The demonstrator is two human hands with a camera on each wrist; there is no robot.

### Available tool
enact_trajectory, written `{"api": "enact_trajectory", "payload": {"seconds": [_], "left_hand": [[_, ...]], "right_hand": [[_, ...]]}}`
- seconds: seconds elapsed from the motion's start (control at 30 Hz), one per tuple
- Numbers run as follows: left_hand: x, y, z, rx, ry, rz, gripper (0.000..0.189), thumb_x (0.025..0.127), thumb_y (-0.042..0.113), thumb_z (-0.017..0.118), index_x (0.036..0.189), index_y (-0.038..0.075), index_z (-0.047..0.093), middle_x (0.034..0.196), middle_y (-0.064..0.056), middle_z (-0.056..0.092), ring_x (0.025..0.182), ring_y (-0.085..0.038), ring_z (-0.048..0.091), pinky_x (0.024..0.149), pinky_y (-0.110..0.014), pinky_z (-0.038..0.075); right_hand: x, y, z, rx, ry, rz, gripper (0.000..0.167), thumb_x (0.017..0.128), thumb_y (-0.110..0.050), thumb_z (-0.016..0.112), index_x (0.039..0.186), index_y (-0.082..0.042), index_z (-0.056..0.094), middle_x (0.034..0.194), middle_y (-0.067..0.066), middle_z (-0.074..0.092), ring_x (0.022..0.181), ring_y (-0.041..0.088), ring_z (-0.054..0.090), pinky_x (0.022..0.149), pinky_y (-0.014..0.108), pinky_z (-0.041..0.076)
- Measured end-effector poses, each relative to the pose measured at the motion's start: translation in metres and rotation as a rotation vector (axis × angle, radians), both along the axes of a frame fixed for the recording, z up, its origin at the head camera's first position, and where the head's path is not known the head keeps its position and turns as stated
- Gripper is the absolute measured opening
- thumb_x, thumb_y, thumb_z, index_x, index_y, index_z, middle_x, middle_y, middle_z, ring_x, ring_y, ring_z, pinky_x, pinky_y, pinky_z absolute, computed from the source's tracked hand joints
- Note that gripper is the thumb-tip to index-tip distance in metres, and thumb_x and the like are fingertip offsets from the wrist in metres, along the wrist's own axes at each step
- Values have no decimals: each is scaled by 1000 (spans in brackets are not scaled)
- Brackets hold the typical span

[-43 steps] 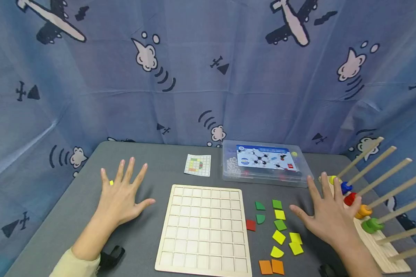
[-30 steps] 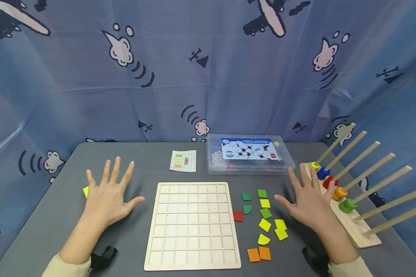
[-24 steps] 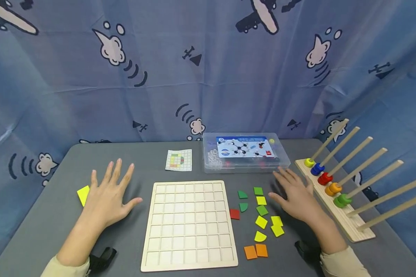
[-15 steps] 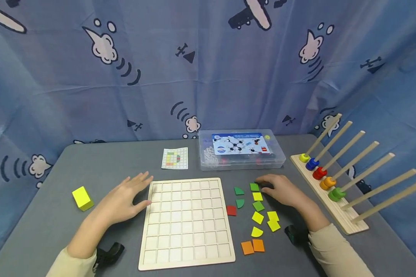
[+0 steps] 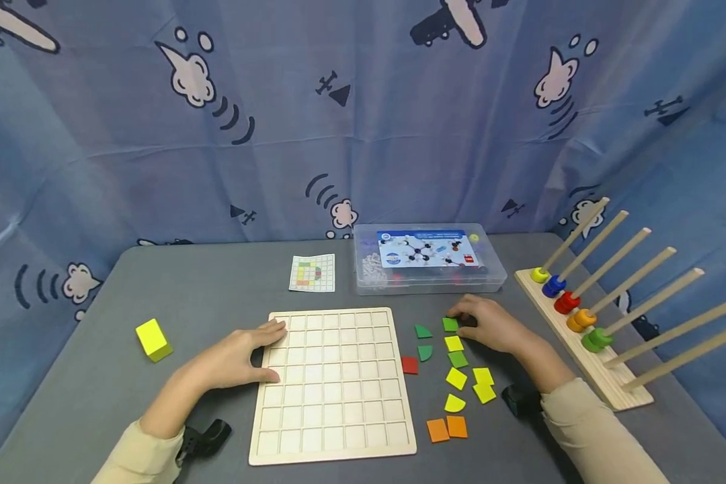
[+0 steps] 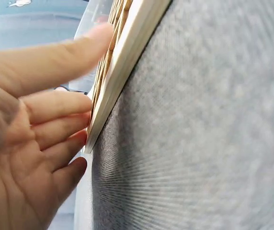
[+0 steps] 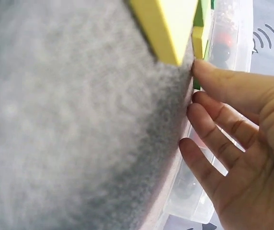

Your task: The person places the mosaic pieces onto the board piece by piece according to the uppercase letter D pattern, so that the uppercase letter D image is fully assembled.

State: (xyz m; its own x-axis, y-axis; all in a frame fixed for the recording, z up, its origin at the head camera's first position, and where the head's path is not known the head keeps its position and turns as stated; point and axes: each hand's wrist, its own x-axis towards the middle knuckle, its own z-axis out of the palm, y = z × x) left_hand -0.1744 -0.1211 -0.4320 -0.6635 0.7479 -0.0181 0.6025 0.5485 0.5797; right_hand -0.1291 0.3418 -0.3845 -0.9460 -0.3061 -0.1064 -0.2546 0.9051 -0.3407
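Head view: the left hand [image 5: 236, 359] lies flat to steady the wooden board [image 5: 333, 383], while the right hand [image 5: 490, 326] pinches a green tile [image 5: 450, 325].

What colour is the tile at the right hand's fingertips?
Green: the square tile at the right hand shows best in the head view.

Right hand [image 5: 490, 327] seemingly pinches green tile [image 5: 450, 324]; left hand [image 5: 236, 356] steadies board [image 5: 333, 383].

A staged recording booth: blue airplane-print curtains [image 5: 363, 121] wall in a grey felt-covered table [image 5: 218, 282]; children's toys sit on it, a wooden peg rack [image 5: 587, 343] at its right edge.
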Motion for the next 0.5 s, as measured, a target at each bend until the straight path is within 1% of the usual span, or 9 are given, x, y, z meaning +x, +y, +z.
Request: {"api": "enact_trajectory", "payload": {"seconds": [0.17, 0.3, 0.4, 0.5], "left_hand": [[1, -2, -4, 1, -11, 14, 82, 79, 42, 74, 143, 3, 42, 151, -14, 35, 140, -33, 30, 105, -52, 35], [0, -2, -7, 21, -21, 16, 83, 78, 45, 73, 144, 6, 40, 152, -12, 33, 141, -32, 30, 106, -51, 35], [-1, -3, -9, 39, -25, 24, 83, 78, 45, 73, 144, 7, 41, 152, -10, 34, 141, -30, 29, 107, -51, 34], [-1, -5, -9, 45, -25, 29, 83, 77, 45, 74, 143, 7, 41, 152, -9, 35, 141, -29, 29, 107, -51, 34]], "right_hand": [[-3, -2, 1, -14, -17, -36, 24, 84, -7, 69, 107, -3, 67, 100, 7, 64, 87, 20, 59, 79, 42, 52], [0, -15, 10, -15, -28, -66, 24, 85, -8, 69, 108, -4, 66, 100, 7, 66, 88, 20, 60, 82, 43, 53], [3, -34, 17, -28, -14, -46, 26, 85, -10, 70, 110, -5, 66, 102, 7, 66, 91, 21, 62, 81, 42, 53], [3, -59, 21, -61, 19, 14, 27, 85, -12, 70, 111, -6, 66, 103, 7, 65, 93, 23, 63, 79, 41, 53]]}}
